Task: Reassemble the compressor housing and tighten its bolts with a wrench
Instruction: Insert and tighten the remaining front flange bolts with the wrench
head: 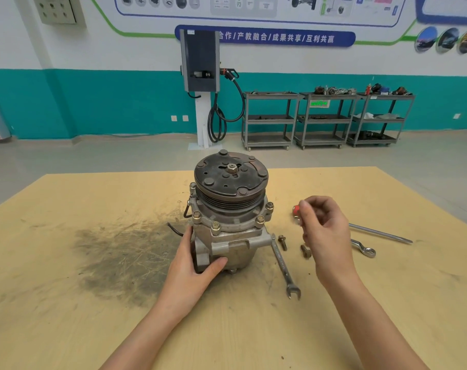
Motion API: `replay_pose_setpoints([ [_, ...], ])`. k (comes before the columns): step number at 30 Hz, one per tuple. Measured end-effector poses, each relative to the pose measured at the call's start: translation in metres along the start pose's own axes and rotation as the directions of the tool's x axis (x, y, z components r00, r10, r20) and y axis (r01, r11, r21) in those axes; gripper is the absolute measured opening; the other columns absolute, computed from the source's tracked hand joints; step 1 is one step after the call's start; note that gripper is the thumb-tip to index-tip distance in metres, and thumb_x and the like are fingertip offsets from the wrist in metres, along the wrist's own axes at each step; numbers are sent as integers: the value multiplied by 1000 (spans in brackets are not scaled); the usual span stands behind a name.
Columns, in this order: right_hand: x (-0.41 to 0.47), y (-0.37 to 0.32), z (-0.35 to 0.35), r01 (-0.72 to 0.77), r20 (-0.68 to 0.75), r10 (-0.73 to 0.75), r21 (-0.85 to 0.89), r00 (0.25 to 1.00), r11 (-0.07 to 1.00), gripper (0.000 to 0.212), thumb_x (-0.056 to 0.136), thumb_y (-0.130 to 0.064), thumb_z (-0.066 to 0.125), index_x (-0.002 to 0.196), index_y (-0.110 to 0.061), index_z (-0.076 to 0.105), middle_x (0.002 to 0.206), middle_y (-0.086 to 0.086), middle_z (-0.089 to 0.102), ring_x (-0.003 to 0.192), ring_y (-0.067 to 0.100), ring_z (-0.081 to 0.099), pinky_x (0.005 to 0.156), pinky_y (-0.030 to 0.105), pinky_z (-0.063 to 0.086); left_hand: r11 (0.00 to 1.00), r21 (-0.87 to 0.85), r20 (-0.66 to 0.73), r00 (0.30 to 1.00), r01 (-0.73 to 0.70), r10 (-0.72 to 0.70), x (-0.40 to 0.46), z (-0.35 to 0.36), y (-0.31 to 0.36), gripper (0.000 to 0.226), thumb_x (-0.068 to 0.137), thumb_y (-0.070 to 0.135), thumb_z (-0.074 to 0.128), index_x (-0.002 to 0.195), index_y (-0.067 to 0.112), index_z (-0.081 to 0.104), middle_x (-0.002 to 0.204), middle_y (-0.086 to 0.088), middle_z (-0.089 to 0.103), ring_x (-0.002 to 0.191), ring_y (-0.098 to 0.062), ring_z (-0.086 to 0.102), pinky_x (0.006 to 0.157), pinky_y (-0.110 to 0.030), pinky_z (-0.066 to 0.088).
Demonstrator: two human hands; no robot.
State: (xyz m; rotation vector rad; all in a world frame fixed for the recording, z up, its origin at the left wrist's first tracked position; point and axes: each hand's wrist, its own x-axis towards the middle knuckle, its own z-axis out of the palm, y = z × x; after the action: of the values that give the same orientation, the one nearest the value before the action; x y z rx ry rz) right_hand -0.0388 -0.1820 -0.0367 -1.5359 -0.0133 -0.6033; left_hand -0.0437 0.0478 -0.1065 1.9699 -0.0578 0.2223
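Bolt-fitting step: left hand (197,263) grips the upright compressor (228,217); right hand (324,231), loosely curled, seemingly empty, must next fetch a loose bolt (282,242).

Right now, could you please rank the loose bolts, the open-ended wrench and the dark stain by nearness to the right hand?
1. Loose bolts, just under the right hand.
2. Open-ended wrench, left of the bolts, beside the compressor.
3. Dark stain, far left.
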Motion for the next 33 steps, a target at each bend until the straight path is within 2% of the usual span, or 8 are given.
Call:
replay_pose_setpoints([
  [2, 6, 8, -9, 8, 55, 12, -343, 998, 939, 10, 93, -25, 62, 85, -26, 56, 76, 0, 64, 67, 15, 56, 60, 30, 44, 1000, 0, 4, 1000, 3, -3, 0, 0, -1, 88, 84, 29, 79, 155, 25, 28, 135, 22, 56, 128, 0, 50, 89, 3, 33],
  [5, 0, 22, -8, 77, 210, 190, -839, 959, 539, 17, 92, -42, 58, 90, -27, 49, 72, -9, 56, 70, 14, 56, 55, 33, 40, 1000, -1, -1, 1000, -5, 5, -1, 0, 0, 90, 84, 30, 78, 157, 26, 26, 135, 25, 54, 130, 0, 48, 104, -12, 38],
  [8, -8, 31, 0, 145, 249, 323, -939, 913, 312, 20, 93, -41, 51, 95, -22, 45, 74, -8, 46, 76, 20, 50, 58, 33, 37, 1000, 5, 1, 1000, -16, 16, -1, -1, 1, 90, 83, 31, 78, 156, 24, 27, 140, 17, 55, 134, -5, 49, 114, -33, 38],
  [15, -11, 34, 15, 162, 225, 351, -966, 909, 199, 18, 84, -33, 57, 77, -20, 47, 67, -7, 44, 67, 18, 48, 46, 26, 26, 1000, -15, -5, 1000, -1, 1, -2, 0, 2, 88, 83, 29, 79, 155, 26, 29, 135, 23, 57, 131, -2, 51, 110, -28, 39],
  [20, -1, 36, 11, 71, 175, 406, -963, 897, 258, 26, 81, -41, 59, 67, -23, 46, 68, -7, 51, 64, 15, 51, 48, 27, 31, 1000, -7, -4, 1000, 2, -2, -1, 0, 2, 93, 82, 34, 79, 157, 25, 25, 140, 19, 55, 133, -4, 49, 113, -31, 38],
  [23, 4, 37, 2, -44, 203, 390, -842, 898, 538, 21, 89, -33, 58, 72, -21, 54, 66, -5, 54, 57, 9, 49, 48, 24, 34, 1000, -5, -7, 1000, 6, -6, -1, 0, 3, 96, 82, 36, 78, 158, 25, 22, 138, 22, 51, 132, -2, 46, 109, -25, 35],
  [27, 6, 33, -4, -202, 258, 322, -401, 911, 893, 11, 96, -15, 56, 107, -15, 60, 76, 8, 64, 55, 7, 53, 49, 18, 37, 1000, 0, -7, 1000, 5, -5, -1, 0, 1, 90, 82, 32, 79, 155, 26, 27, 136, 22, 55, 132, -3, 48, 107, -24, 36],
  [33, 2, 23, -4, -281, 243, 227, 221, 943, 934, 50, 101, -5, 44, 133, -41, 29, 61, 5, 52, 48, 11, 46, 46, 23, 38, 1000, -1, -4, 1000, -5, 5, -2, -1, 4, 88, 82, 32, 79, 155, 24, 29, 137, 18, 57, 131, -4, 50, 108, -26, 38],
])
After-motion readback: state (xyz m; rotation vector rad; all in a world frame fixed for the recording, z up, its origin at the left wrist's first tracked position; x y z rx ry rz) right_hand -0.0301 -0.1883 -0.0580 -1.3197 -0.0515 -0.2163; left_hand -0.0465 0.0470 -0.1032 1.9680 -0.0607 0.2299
